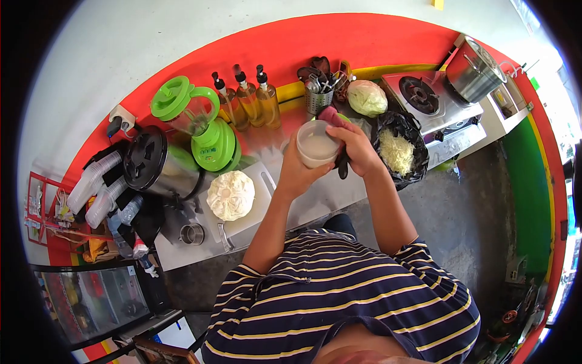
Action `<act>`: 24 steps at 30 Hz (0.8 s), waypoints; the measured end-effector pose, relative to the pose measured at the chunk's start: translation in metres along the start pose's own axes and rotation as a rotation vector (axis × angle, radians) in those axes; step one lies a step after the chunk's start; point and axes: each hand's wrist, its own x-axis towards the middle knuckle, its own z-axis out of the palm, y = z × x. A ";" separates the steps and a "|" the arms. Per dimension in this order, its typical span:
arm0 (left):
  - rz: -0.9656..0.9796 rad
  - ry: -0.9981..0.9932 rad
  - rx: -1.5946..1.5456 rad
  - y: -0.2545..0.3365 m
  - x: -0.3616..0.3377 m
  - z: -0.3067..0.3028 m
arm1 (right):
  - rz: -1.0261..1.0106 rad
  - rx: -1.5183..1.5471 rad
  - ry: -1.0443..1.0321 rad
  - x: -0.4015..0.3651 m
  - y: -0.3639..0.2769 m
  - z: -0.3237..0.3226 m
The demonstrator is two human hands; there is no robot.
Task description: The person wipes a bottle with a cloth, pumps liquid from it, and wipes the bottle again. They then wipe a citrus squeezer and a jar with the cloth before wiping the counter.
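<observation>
A round translucent plastic tub (316, 144) with something whitish inside is held over the steel counter (303, 212). My left hand (298, 173) wraps its left side. My right hand (356, 148) grips the opposite side, thumb near the rim. Just behind the tub is a dark pink cloth-like item (329, 114), partly hidden by my right hand. To the left, a pale cabbage (231, 195) sits on a white cutting board (257, 209), with a peeler-like metal tool (225, 236) at its front edge. At right, shredded cabbage (397, 153) fills a black plastic bag (418, 136).
A green blender (212, 145), several pump bottles (248, 103) and a utensil holder (318, 100) line the back. A whole cabbage (367, 98) lies near the gas stove (419, 96), which has a large pot (476, 73) beside it. A small metal cup (192, 234) stands front left.
</observation>
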 end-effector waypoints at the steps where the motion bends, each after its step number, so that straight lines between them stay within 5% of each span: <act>1: -0.003 0.047 0.009 -0.003 -0.002 0.002 | -0.088 -0.157 0.052 0.001 0.002 0.005; 2: -0.005 0.093 0.019 -0.006 -0.002 0.003 | -0.089 -0.157 0.052 -0.001 0.000 0.008; 4: 0.013 0.107 0.101 0.000 -0.001 0.000 | -0.333 -1.073 0.155 -0.018 -0.021 0.027; 6: 0.025 0.114 0.183 -0.001 0.000 -0.001 | -0.376 -1.159 0.072 -0.025 -0.022 0.041; 8: 0.128 0.154 0.224 -0.010 0.006 -0.001 | -0.703 -1.433 0.166 -0.031 -0.007 0.057; 9: 0.174 0.135 0.225 -0.012 0.006 -0.003 | -0.701 -1.432 0.174 -0.034 -0.002 0.064; 14: 0.023 0.218 -0.061 -0.012 0.004 -0.011 | -0.914 -1.419 0.159 -0.041 0.024 0.069; 18: 0.001 0.132 0.097 -0.015 -0.003 -0.013 | -0.881 -1.190 0.131 -0.024 0.009 0.047; 20: -0.012 0.078 0.144 -0.006 -0.012 -0.010 | -0.599 -0.919 -0.109 -0.012 -0.010 0.038; 22: -0.091 0.059 0.202 0.000 -0.016 -0.007 | -0.574 -0.882 -0.164 0.001 -0.020 0.033; 24: -0.099 0.098 0.089 -0.003 -0.016 -0.004 | -0.180 -0.534 -0.353 0.012 -0.027 0.028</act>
